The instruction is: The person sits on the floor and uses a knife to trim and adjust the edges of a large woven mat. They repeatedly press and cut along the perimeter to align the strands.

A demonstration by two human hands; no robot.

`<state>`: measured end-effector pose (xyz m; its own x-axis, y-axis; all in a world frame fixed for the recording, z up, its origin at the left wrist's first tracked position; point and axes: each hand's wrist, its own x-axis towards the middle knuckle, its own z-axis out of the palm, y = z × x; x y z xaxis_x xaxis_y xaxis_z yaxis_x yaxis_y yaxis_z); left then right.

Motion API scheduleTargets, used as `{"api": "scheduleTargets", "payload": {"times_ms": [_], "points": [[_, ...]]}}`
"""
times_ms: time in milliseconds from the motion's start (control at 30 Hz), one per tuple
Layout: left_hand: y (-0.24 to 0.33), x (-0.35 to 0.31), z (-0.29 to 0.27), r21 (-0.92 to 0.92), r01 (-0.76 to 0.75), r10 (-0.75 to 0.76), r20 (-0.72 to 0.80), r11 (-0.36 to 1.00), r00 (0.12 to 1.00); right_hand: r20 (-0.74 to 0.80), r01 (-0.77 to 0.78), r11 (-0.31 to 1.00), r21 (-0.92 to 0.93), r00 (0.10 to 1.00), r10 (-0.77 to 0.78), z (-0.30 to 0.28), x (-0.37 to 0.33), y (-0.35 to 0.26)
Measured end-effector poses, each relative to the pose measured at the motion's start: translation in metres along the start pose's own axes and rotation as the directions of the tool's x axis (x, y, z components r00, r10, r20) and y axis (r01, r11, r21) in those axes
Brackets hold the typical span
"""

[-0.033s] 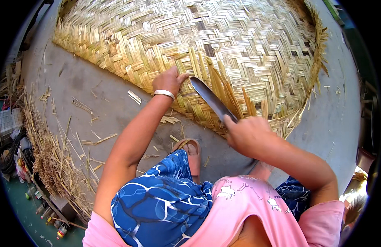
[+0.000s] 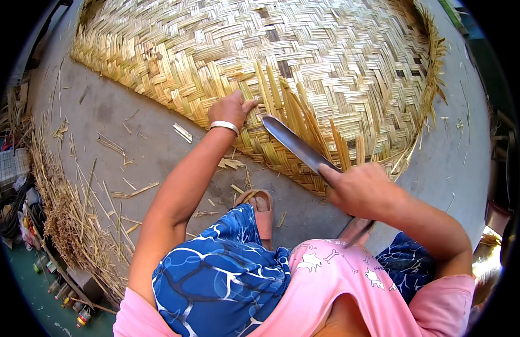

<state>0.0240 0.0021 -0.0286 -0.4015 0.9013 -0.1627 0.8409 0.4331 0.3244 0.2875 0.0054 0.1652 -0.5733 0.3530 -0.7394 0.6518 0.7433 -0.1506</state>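
Under left grip (image 2: 231, 112) (curled, hold unclear): woven mat (image 2: 215, 39) | right grip (image 2: 362, 191): wrapped round bladed tool (image 2: 296, 144)

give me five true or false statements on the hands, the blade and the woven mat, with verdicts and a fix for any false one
1. The right hand grips a tool with a long dark blade. True.
2. The left wrist is bare. False: a pale bangle is around it.
3. Loose strips stick up from the woven mat near the blade. True.
4. The left hand hangs by the person's side. False: it is at the mat's near edge.
5. Dry stalks lie to the person's left. True.
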Motion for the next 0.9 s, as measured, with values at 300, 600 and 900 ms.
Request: {"api": "scheduleTargets", "payload": {"times_ms": [300,600,900], "points": [[0.021,0.005,-0.011,-0.841,0.53,0.089,0.539,0.107,0.837,-0.076,0.296,0.634,0.714,0.934,-0.35,0.004,-0.048,0.028],[0.035,-0.009,-0.01,-0.829,0.446,-0.119,0.432,0.337,0.894,-0.009,0.063,0.536,0.842,0.995,-0.102,0.01,0.018,0.029],[0.019,-0.017,0.002,-0.882,0.443,-0.152,0.421,0.162,0.894,-0.101,0.052,0.786,0.617,0.995,0.013,0.003,0.061,0.029]]}}
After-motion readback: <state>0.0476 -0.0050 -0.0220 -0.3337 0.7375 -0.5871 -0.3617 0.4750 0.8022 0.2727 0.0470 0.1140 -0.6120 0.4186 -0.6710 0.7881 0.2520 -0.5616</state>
